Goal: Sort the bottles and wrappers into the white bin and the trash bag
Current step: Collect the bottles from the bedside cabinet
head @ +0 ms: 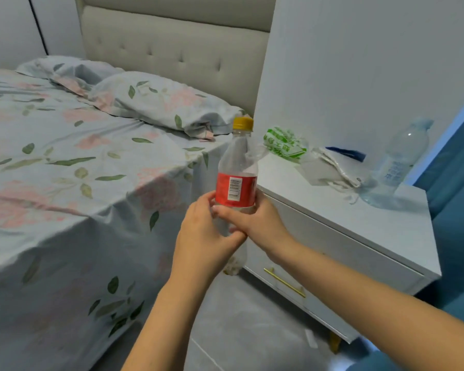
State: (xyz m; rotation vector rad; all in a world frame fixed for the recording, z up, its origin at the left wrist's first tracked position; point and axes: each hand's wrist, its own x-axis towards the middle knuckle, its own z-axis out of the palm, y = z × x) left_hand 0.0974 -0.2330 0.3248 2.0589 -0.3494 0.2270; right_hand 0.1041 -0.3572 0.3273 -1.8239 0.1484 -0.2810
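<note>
Both hands grip one clear plastic bottle (236, 183), held upright in the air in front of the nightstand's near corner. Left hand (201, 236) wraps the lower body from the left, fingers curled round the front, thumb lying across below the label. Right hand (255, 223) clasps the same section from the right; its fingertips meet the left hand on the bottle's front. Bottle: yellow cap on, red label with white barcode panel facing the camera, upper part looks empty. Its base shows below the hands, with some pale residue inside; contents cannot be made out.

Below and behind the hands: grey floor, and a white nightstand (359, 236) with a gold bar handle (284, 282) on its lower drawer.

On the nightstand top, left to right: a crumpled clear wrapper with green print (284, 143), near the back left edge; a heap of white wrappers (335, 167) with something dark blue at the back; a second clear bottle (397, 167) with a pale label, standing tilted at the right end, just beside the white heap.

Left: bed with floral sheet (65, 170), two matching pillows (161, 103) against a tufted beige headboard (172, 49). Right edge: blue curtain (458, 183). White wall behind the nightstand.
</note>
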